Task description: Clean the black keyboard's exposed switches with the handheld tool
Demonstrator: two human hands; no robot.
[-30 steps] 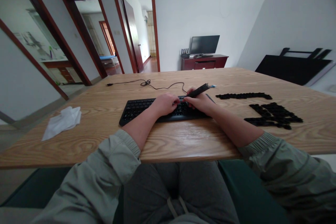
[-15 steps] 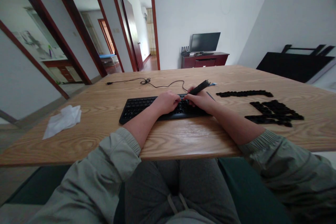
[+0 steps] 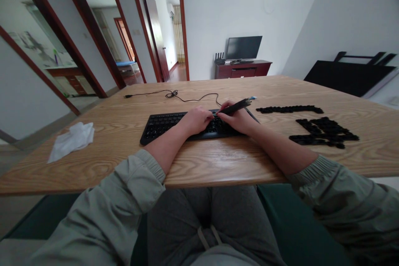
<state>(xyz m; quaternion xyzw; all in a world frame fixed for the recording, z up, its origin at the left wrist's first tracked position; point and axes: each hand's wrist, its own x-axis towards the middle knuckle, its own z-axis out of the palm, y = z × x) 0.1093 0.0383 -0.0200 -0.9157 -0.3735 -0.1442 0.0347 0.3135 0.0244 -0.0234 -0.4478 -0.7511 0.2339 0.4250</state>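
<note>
A black keyboard (image 3: 162,126) lies in front of me, its left part showing keys and its middle partly covered by my hands. My right hand (image 3: 235,119) is closed around a slim black brush (image 3: 236,107), tilted with its rough-looking end up to the right and its other end down by the keys. Close beside it, my left hand (image 3: 197,119) rests over the middle of the keyboard, fingers bent and pressed together at the keys. Whether anything small is between those fingertips is hidden. To the right lie loose black keycaps, in one row (image 3: 289,109) and in a cluster (image 3: 327,129).
A thin black cable (image 3: 193,100) with a knot runs along the back of the keyboard to a USB plug (image 3: 127,96). A crumpled white tissue (image 3: 73,141) lies at the left. Behind the right hand is a small blue item (image 3: 253,98). The wooden table's front edge (image 3: 224,183) is near my lap.
Both hands stay at the middle of the keyboard. The brush in my right hand has tilted lower, its rough end dropping slightly. The whole view has shifted a little.
</note>
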